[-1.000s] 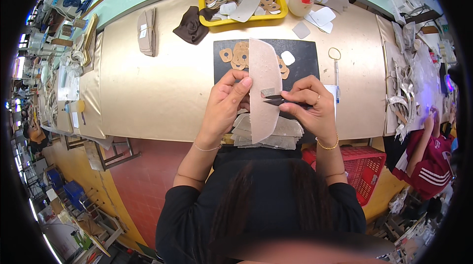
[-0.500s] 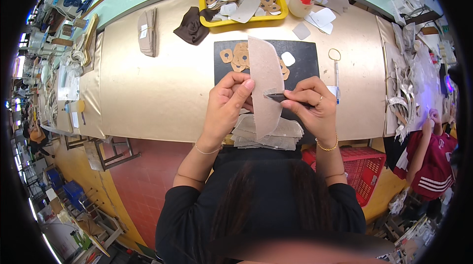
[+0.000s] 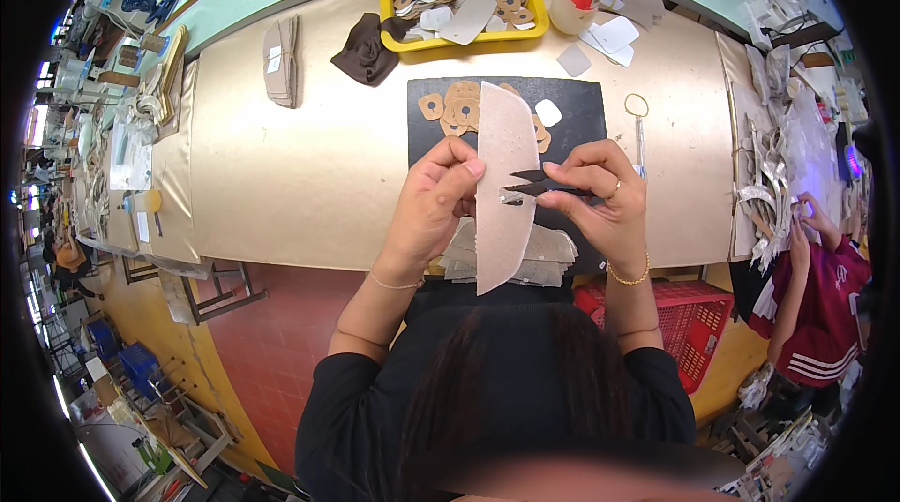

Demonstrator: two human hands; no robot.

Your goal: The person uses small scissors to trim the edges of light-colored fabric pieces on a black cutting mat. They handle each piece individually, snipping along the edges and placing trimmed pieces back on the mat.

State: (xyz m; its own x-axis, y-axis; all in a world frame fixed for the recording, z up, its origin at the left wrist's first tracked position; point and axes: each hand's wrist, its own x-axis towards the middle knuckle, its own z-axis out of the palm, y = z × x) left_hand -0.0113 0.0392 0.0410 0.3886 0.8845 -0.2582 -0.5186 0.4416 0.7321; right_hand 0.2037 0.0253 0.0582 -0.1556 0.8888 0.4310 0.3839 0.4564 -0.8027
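- While pinching the beige panel [image 3: 506, 239] by its long left edge with the left hand [image 3: 441, 188], setting the thumb on the near face and curling the fingers behind, narrow on the sheet.
- Slanting the left forearm inward, bending at the elbow; wearing a thin bracelet [image 3: 398, 285] at the wrist.
- Holding the beige panel raised, lengthwise up the view, overlapping the black board [image 3: 581, 141] with its upper part and the stack of panels [image 3: 553, 254] with its lower part.
- Gripping black tweezers [image 3: 534, 189] in the right hand [image 3: 595, 188], placing the index finger above and the thumb below, narrow around the prongs.
- Bending the right wrist toward the beige panel; wearing a gold bracelet [image 3: 630, 278].
- Pointing the tips leftward over the panel face, spreading both prongs apart, near a small dark slot [image 3: 512, 202]; being unable to tell tip contact.
- Seeing tan cutouts [image 3: 464, 110] and a white piece [image 3: 547, 112] on the black board.
- Noting a yellow tray [image 3: 394, 41] of mixed pieces beyond, between a dark cloth [image 3: 366, 52] and a bottle [image 3: 570, 13].
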